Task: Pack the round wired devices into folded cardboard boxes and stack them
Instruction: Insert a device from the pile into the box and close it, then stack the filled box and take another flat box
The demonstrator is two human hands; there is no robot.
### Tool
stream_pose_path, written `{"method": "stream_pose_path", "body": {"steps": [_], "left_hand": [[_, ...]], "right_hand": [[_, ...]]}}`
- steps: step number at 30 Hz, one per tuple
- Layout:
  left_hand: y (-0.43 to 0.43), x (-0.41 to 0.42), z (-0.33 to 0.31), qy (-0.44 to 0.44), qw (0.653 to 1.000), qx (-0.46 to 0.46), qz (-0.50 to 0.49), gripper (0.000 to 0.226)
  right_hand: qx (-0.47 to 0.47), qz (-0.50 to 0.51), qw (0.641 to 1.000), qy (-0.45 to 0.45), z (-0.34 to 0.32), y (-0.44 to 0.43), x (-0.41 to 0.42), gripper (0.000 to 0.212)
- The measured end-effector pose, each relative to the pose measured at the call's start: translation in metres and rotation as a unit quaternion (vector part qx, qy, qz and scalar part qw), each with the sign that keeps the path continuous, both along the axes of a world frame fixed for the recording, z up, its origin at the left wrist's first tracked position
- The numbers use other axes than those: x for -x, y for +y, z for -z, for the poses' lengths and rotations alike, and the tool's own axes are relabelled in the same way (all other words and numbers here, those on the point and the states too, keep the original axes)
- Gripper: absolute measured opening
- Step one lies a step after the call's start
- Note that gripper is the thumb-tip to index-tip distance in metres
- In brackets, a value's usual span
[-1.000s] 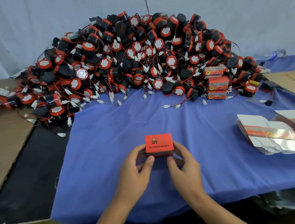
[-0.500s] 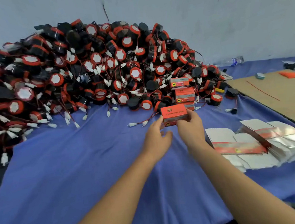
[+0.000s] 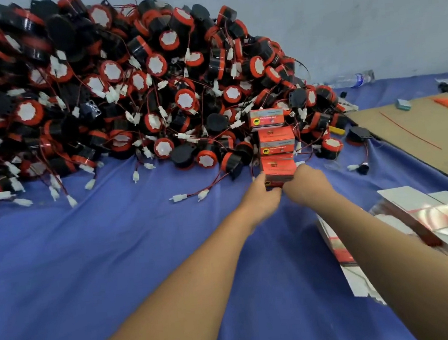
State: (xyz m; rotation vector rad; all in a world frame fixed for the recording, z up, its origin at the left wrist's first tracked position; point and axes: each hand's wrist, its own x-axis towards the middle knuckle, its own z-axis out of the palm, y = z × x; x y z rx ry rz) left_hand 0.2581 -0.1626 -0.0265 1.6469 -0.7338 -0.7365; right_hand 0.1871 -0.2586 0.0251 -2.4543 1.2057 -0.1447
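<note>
A closed red cardboard box [image 3: 279,169] sits on the blue cloth, right in front of a row of packed red boxes [image 3: 275,139] at the foot of the pile. My left hand [image 3: 260,197] grips its left end and my right hand [image 3: 306,183] grips its right end. Behind them rises a huge heap of round black-and-red wired devices [image 3: 129,91] with white plugs.
Flat unfolded box blanks [image 3: 433,222] lie at the right under my right forearm. A brown cardboard sheet [image 3: 417,128] covers the far right. A plastic bottle [image 3: 350,80] lies by the wall. Loose white connectors [image 3: 190,197] trail onto the cloth.
Both hands carried the closed red box forward and right from the table's near middle to the row of packed boxes by the pile.
</note>
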Motion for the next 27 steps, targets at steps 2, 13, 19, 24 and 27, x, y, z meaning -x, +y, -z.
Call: {"method": "stream_pose_path", "body": {"steps": [2, 13, 19, 24, 27], "left_hand": [[-0.001, 0.0, 0.012, 0.006, 1.0, -0.015, 0.019, 0.07], [0.024, 0.047, -0.042, -0.093, 0.99, 0.032, -0.105, 0.041], [0.062, 0.13, -0.062, -0.049, 0.986, 0.067, -0.146, 0.02], [0.067, 0.166, -0.041, -0.031, 0.992, -0.001, -0.121, 0.021], [0.065, 0.179, -0.025, 0.012, 0.991, -0.06, -0.115, 0.028]], "right_hand": [[0.017, -0.015, 1.0, 0.012, 0.009, -0.002, 0.002, 0.019], [0.001, -0.006, 0.997, -0.075, -0.034, 0.043, 0.053, 0.053], [0.05, 0.001, 0.991, -0.125, -0.033, 0.092, 0.123, 0.045], [0.106, 0.022, 0.992, -0.062, -0.012, 0.104, 0.169, 0.03], [0.097, 0.055, 0.994, -0.01, 0.003, 0.107, 0.183, 0.022]]}}
